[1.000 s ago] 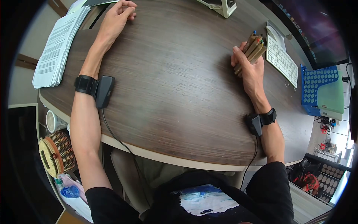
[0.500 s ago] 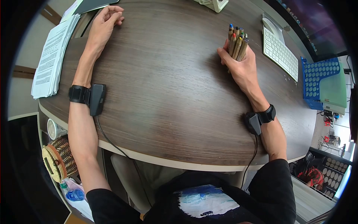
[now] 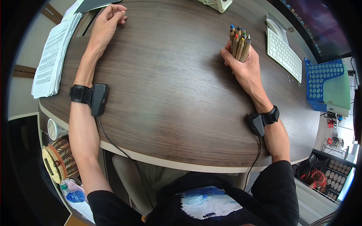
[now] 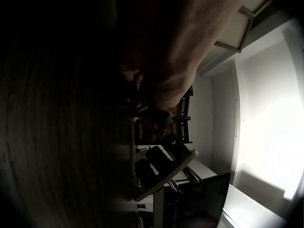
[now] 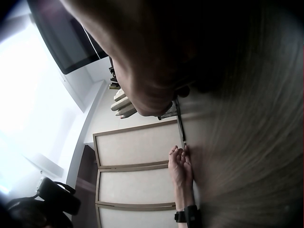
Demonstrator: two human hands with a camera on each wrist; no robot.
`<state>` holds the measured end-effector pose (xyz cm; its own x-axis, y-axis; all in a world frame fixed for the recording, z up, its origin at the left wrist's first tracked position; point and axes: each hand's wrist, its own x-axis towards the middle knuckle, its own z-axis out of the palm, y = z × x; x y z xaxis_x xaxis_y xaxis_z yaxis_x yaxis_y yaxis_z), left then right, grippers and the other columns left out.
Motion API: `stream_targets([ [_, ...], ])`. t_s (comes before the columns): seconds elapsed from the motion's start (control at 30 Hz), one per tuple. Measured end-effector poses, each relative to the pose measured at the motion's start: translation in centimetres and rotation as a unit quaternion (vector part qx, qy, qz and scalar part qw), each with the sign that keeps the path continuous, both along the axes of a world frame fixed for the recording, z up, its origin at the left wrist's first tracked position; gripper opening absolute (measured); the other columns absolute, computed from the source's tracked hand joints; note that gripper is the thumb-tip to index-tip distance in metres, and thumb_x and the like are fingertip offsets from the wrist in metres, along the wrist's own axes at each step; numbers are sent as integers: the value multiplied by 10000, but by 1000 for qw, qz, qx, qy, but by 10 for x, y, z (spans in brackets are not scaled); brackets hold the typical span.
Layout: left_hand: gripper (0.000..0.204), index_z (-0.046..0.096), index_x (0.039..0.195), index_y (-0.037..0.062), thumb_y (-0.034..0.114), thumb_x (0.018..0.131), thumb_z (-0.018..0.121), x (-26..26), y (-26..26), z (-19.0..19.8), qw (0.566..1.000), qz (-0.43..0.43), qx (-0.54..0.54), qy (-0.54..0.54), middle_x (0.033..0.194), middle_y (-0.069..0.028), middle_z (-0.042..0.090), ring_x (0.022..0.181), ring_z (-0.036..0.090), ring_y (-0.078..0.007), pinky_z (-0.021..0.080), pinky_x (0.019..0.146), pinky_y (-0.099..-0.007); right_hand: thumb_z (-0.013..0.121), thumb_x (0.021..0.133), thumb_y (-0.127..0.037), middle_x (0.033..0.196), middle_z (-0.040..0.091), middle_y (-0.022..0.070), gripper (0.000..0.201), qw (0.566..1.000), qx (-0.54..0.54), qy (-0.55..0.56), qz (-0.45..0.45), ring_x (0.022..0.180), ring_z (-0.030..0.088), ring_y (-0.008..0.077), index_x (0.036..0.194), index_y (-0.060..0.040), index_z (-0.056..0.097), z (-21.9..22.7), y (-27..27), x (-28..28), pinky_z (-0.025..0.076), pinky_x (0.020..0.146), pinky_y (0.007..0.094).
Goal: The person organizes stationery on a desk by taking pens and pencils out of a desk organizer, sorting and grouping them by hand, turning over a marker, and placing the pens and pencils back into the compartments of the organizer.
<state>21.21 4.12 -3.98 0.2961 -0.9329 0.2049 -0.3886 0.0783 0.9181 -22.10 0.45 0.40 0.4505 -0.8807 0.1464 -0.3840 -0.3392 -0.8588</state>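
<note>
In the head view the right hand (image 3: 245,67) grips a bundle of several wooden coloured pencils (image 3: 240,46), tips pointing up, above the right part of the desk. Part of the bundle (image 5: 122,105) shows past the hand (image 5: 147,90) in the right wrist view. The left hand (image 3: 105,28) rests at the desk's upper left, fingers loosely curled, with nothing in it. The left wrist view shows that hand (image 4: 166,71) dark, its fingers partly hidden.
A paper stack (image 3: 52,56) lies on the desk's left side, near a dark folder (image 3: 90,4). To the right are a keyboard (image 3: 283,54), a mouse (image 3: 273,26), a monitor (image 3: 316,26) and a blue basket (image 3: 315,81). A white stand (image 3: 222,4) is at the top.
The right hand has moved left in the head view, and the pencils have turned more upright within its grip. The left hand has shifted slightly left in view, still loosely curled.
</note>
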Motion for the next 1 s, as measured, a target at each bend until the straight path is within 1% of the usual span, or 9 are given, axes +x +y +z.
stream_targets([
  [0.1, 274, 686, 1291, 78, 286, 1118, 640, 1, 0, -1, 1000, 7, 3, -4, 1054, 9, 673, 1051, 661, -114, 498, 1120, -322, 789, 943, -249, 909, 670, 29, 262, 1000, -2, 10, -2, 851, 634, 137, 1024, -32, 665, -1, -1, 0, 524, 816, 333],
  [0.27, 275, 685, 1288, 77, 285, 1114, 646, 3, -2, -2, 1000, -10, -11, -5, 1023, 12, 670, 1017, 658, -107, 497, 1122, -323, 793, 941, -254, 915, 674, 31, 270, 1000, -4, 6, -1, 857, 638, 140, 1029, -31, 667, -3, -2, -1, 526, 823, 336],
  [0.37, 275, 684, 1286, 74, 285, 1114, 645, 0, -1, -2, 1000, 5, -5, -14, 1032, 9, 668, 1016, 656, -108, 497, 1121, -323, 792, 942, -254, 917, 675, 32, 271, 1000, 2, 5, -1, 858, 639, 141, 1031, -30, 668, -1, 0, 0, 526, 824, 336],
  [0.77, 280, 686, 1291, 75, 289, 1116, 640, 1, -1, -2, 1000, -3, -8, -15, 1039, 8, 670, 1039, 659, -114, 494, 1109, -318, 794, 939, -259, 923, 675, 33, 276, 1000, 1, 7, -2, 863, 641, 137, 1032, -32, 666, -2, -1, -1, 526, 824, 330],
  [1.0, 272, 692, 1285, 84, 289, 1114, 643, -1, -1, 0, 1000, 7, -1, -16, 1060, 9, 683, 1043, 662, -115, 492, 1104, -320, 793, 936, -251, 920, 677, 32, 276, 1000, 1, 4, -3, 855, 640, 134, 1037, -26, 670, -1, 0, 0, 527, 815, 326],
])
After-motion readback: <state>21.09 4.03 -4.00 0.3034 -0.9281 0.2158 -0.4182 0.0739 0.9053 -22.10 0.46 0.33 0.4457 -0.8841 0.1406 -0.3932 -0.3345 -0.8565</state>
